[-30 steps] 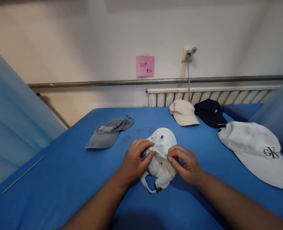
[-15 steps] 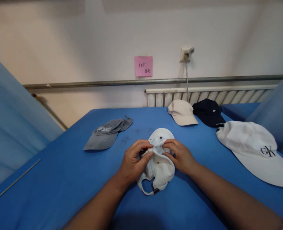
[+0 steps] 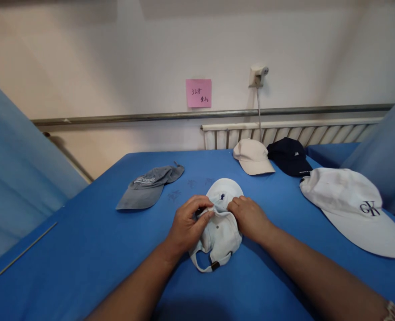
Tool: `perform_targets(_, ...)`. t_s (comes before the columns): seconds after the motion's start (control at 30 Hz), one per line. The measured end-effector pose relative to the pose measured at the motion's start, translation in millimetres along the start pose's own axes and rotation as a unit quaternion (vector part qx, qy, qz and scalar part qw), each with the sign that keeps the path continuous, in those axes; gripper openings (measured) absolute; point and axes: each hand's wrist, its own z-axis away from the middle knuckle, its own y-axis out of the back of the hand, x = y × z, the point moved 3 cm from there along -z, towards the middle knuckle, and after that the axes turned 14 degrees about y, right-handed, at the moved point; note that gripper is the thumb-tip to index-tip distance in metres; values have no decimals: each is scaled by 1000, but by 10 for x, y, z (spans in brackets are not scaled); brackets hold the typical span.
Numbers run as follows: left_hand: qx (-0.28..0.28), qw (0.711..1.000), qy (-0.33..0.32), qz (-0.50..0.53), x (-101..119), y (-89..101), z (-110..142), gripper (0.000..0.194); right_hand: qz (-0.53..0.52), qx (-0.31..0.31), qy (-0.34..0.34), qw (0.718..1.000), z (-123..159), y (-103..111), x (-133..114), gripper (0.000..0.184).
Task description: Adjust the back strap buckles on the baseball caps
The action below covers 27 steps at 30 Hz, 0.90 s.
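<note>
A pale baseball cap (image 3: 222, 238) with a small dark emblem lies on the blue-covered table (image 3: 117, 258), its brim pointing away and its back strap and dark buckle toward me. My left hand (image 3: 189, 220) pinches the crown's fabric between thumb and fingers, on the cap's left side. On the right side, my right hand (image 3: 251, 217) is closed with its fingers curled against the crown just behind the brim; its fingertips are hidden. Between the two hands the fabric is bunched into a fold.
A grey cap (image 3: 147, 189) lies to the left. Toward the back right are a cream cap (image 3: 252, 156) and a navy cap (image 3: 289, 156). A large white cap (image 3: 347, 200) sits at the right. A thin stick (image 3: 26, 249) lies near the left edge. Behind stands a radiator (image 3: 291, 131).
My right hand's fingers have curled in from a pinch, and the hand has turned knuckles up. The crown's fold has shifted, showing more of the emblem. My left hand keeps its pinch.
</note>
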Motion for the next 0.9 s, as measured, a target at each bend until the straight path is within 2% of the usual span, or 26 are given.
perform_targets(0.1,37,999,6,9,-10,50,-4,10,-49,58,-13,997,39,41,53,11)
perform_targets(0.2,68,997,20,38,-46,116,-17,11,-205,135,-36,969,136,128,175,8)
perform_targets(0.3,73,993,51,74,-99,170,-45,14,-369,139,-35,918,225,213,254,13)
perform_targets(0.37,61,992,68,86,-119,191,-66,15,-419,121,-22,900,255,267,247,17)
perform_targets(0.47,33,993,76,89,-97,195,-78,14,-406,110,7,907,251,318,158,17)
perform_targets(0.6,17,992,70,99,-12,169,-32,13,-312,129,66,939,207,298,-14,12)
perform_targets(0.67,7,986,89,139,-2,165,-10,16,-281,143,83,945,203,262,-53,10)
perform_targets(0.8,-5,969,147,199,-95,260,-51,27,-321,207,58,922,252,212,50,14)
perform_targets(0.9,-87,977,153,119,-162,328,-118,26,-345,223,29,911,288,187,158,15)
